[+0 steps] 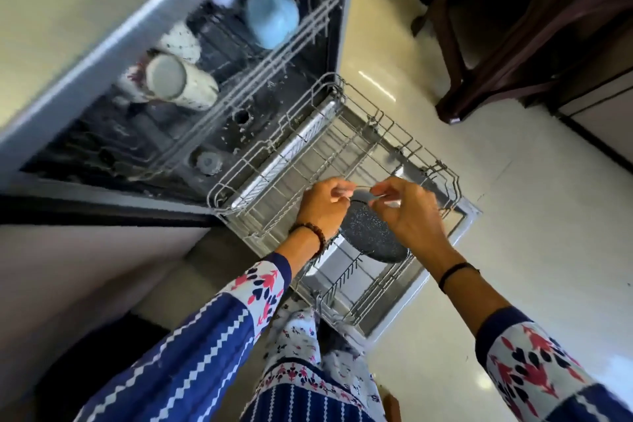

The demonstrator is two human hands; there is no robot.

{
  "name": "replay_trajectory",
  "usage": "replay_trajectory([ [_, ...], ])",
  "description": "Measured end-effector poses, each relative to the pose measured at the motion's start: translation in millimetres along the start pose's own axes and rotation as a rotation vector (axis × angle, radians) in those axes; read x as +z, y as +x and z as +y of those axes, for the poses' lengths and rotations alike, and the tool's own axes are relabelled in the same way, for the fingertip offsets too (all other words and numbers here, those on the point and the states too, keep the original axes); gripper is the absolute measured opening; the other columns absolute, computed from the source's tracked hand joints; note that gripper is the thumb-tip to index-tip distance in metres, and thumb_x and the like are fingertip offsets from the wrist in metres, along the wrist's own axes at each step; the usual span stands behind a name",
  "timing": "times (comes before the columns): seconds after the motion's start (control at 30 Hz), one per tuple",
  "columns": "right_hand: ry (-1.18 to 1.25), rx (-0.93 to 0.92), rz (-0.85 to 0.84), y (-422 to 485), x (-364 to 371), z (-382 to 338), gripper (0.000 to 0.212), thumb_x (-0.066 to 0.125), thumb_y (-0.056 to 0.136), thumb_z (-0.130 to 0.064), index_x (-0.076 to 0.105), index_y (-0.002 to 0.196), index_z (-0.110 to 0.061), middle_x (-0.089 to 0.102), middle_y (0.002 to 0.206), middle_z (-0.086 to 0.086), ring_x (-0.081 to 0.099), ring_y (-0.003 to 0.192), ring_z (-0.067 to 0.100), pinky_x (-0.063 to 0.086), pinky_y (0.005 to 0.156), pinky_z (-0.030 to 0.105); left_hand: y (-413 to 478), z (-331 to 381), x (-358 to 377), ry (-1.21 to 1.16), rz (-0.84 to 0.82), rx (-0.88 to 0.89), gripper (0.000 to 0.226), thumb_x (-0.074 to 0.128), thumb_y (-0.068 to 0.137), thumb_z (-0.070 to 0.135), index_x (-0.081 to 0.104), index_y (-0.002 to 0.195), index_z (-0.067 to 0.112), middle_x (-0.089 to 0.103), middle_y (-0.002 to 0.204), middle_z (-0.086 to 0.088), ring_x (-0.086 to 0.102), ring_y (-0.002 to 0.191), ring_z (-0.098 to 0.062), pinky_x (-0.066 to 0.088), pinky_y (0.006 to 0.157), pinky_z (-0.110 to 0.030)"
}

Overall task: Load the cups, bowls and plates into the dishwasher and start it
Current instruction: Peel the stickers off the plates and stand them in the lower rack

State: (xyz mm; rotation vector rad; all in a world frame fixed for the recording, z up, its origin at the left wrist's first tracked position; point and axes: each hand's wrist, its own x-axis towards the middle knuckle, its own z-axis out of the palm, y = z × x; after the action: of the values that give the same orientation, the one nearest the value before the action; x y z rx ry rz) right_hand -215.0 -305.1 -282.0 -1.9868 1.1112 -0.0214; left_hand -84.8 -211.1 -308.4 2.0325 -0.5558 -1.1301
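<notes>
A dark speckled plate (368, 236) stands on edge over the pulled-out lower rack (329, 151) of the open dishwasher. My left hand (323, 207) pinches its top rim on the left. My right hand (407, 212) pinches the rim on the right. Both hands hover above the near half of the rack. In the upper rack (274, 79) lie a light blue cup (272, 17), a white cup with a pale base (178, 82) and a white speckled cup (181, 41), all blurred.
The open dishwasher door (455, 233) lies flat under the lower rack. A grey counter edge (102, 55) runs above the machine. A dark wooden chair or table leg (455, 79) stands on the pale tiled floor (531, 216) to the right.
</notes>
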Motion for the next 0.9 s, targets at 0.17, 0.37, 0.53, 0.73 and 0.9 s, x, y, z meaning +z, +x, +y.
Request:
replay_trajectory([
  [0.17,0.046,-0.148,-0.071,-42.2,-1.6,-67.1,0.010,0.073,0.088,-0.010,0.072,0.097,-0.013,0.072,0.092,-0.004,0.064,0.081,-0.003,0.042,0.066,-0.003,-72.5,9.2,-46.4,-0.081,0.151,0.016,0.019,0.062,0.088,0.001,0.071,0.097,0.015,0.070,0.101,0.003,0.064,0.096,-0.011,0.052,0.088,-0.021],
  [0.37,0.072,-0.332,-0.245,-97.8,9.4,-141.2,0.014,0.071,0.090,-0.014,0.071,0.103,-0.009,0.071,0.098,-0.003,0.067,0.091,0.007,0.050,0.081,0.012,-170.1,4.7,-107.3,-0.070,0.312,0.035,0.019,0.060,0.088,0.000,0.072,0.097,0.011,0.072,0.098,0.001,0.065,0.093,-0.010,0.051,0.087,-0.019],
  [0.53,0.012,-0.501,-0.362,-134.9,35.4,-200.5,0.014,0.073,0.089,-0.019,0.071,0.101,-0.012,0.072,0.098,-0.005,0.065,0.087,0.002,0.047,0.074,0.003,-248.7,-15.2,-152.2,-0.162,0.508,0.042,0.017,0.062,0.086,-0.003,0.072,0.097,0.007,0.073,0.093,-0.002,0.065,0.083,-0.006,0.047,0.078,-0.005],
  [0.73,-0.006,-0.654,-0.529,-183.5,65.8,-281.5,0.016,0.074,0.089,-0.024,0.071,0.103,-0.017,0.073,0.096,-0.005,0.069,0.089,0.006,0.059,0.081,0.030,-333.4,-43.0,-205.6,-0.272,0.756,0.020,0.015,0.066,0.086,0.008,0.071,0.096,0.018,0.074,0.093,0.003,0.069,0.089,-0.007,0.053,0.084,-0.021],
  [0.9,0.018,-0.750,-0.663,-223.2,102.6,-353.1,0.009,0.075,0.088,-0.022,0.072,0.096,-0.019,0.075,0.088,-0.003,0.072,0.083,0.010,0.061,0.077,0.038,-398.7,-64.8,-258.9,-0.367,0.967,0.026,0.017,0.066,0.086,0.007,0.071,0.098,0.018,0.075,0.091,0.003,0.070,0.087,-0.007,0.054,0.080,-0.020],
])
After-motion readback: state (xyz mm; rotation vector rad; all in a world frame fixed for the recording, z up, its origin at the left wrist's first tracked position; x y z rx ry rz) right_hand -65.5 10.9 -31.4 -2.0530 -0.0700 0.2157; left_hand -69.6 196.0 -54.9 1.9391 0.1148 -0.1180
